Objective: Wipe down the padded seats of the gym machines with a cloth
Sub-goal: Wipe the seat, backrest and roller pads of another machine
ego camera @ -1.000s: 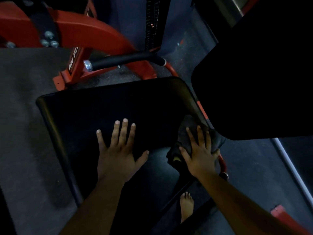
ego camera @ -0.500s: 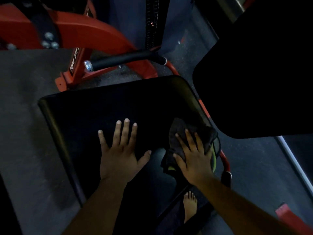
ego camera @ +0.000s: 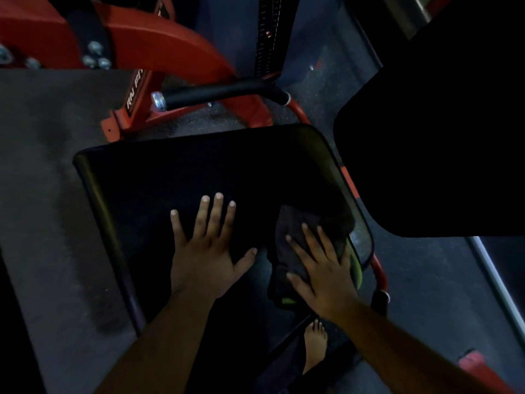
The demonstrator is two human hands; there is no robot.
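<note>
Red frame (ego camera: 159,46) – lettering perhaps "RN F", right hand (ego camera: 321,268) pressing cloth (ego camera: 289,234)

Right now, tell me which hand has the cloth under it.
The right hand, near the seat's right edge, presses the dark cloth with spread fingers. The left hand lies flat on bare padding.

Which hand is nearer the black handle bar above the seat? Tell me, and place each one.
Left. The left hand lies flat mid-seat, directly below the handle bar. The right hand presses the cloth near the seat's right edge, lower and further off.
</note>
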